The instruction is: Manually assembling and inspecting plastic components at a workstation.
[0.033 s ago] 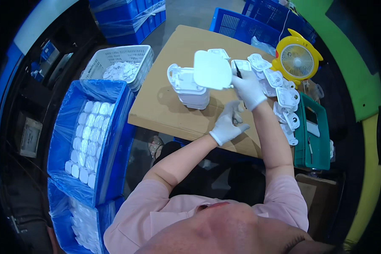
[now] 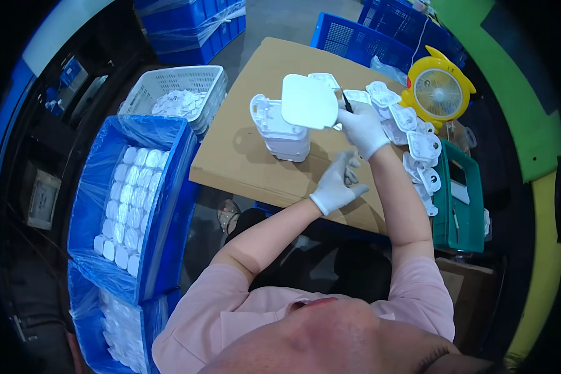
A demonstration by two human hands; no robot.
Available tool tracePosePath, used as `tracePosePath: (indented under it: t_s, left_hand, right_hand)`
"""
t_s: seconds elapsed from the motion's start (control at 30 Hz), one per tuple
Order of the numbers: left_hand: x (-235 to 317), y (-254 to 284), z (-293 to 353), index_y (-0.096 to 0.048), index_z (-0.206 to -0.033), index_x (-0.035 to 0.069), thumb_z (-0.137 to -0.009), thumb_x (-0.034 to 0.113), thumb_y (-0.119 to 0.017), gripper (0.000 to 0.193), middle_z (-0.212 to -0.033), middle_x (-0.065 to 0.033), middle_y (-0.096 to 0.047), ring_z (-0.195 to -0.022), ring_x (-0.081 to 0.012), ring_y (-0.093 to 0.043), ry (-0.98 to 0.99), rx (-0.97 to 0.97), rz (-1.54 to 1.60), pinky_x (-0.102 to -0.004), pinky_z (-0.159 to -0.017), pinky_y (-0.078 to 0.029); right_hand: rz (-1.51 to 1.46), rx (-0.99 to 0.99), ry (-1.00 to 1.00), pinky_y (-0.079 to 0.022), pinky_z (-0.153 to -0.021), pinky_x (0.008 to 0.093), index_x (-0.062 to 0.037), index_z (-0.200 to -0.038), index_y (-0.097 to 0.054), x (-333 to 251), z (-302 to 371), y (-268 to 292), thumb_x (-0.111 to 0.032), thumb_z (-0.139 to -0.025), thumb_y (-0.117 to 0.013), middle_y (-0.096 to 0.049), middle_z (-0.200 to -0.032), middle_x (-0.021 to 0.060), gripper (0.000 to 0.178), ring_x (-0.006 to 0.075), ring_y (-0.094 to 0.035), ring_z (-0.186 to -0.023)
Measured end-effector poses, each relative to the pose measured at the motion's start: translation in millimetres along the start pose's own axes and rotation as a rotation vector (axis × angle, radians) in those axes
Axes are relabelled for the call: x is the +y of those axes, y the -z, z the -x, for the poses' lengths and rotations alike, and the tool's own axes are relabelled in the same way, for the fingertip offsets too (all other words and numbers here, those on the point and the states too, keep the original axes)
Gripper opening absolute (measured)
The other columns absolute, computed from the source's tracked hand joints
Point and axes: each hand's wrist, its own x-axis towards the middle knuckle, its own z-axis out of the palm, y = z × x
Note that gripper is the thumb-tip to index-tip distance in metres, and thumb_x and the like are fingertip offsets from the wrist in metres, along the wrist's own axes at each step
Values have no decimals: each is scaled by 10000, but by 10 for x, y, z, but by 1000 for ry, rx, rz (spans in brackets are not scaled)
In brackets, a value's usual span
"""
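With gloved right hand, grasped white panel and slim dark tool, overlapping in view the right edge of the white stack. With gloved left hand, fingers loosely parted and unladen, reached to the stack's near right. Logged loose white parts farther right of stack, beside yellow fan.

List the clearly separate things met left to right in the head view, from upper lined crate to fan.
Upper plastic-lined blue crate, sandalled foot, stacked white plastic parts, right gloved hand, yellow fan.
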Motion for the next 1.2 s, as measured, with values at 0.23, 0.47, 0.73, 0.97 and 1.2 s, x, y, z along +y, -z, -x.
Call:
tracePosePath:
  t_s: [0.23,0.47,0.73,0.97,1.2]
  left_hand:
    - [35,9,-2,-394,-1306,35,-684,166,-802,756,-1008,-70,-533,-751,-162,-561,51,-85,-3,-297,-709,-500]
    - [-39,-14,-24,-435,-1218,62,-697,207,-807,657,-1000,-71,-542,-748,-173,-577,-3,-98,-113,-322,-716,-498]
    - [29,4,-22,-488,-1207,47,-718,228,-782,599,-999,-85,-572,-741,-183,-584,41,-130,-120,-314,-725,-503]
    - [42,2,-39,-533,-1185,21,-727,227,-764,553,-993,-84,-584,-725,-168,-577,58,-190,-132,-297,-720,-501]
    - [28,12,-31,-536,-1184,15,-742,219,-755,534,-994,-89,-587,-734,-166,-570,57,-183,-136,-295,-725,-496]
  right_hand:
    - [234,64,66,-409,-554,273,-39,-840,-709,15,-209,-188,-264,-783,-597,-645,-712,49,257,115,-533,-609]
    - [500,73,144,-503,-731,388,-8,-821,-710,-133,-230,-277,-266,-789,-552,-675,-778,206,304,321,-658,-750]
    - [483,20,84,-503,-677,390,-18,-782,-705,-227,-209,-271,-275,-775,-551,-679,-749,183,300,301,-650,-698]
    - [119,-142,-222,-327,-469,247,-106,-816,-646,-320,-168,-260,-255,-694,-602,-617,-721,19,197,91,-446,-556]
    - [181,-163,-180,-330,-461,231,-96,-1051,-658,-322,-101,-294,-289,-717,-605,-593,-739,4,390,73,-437,-553]
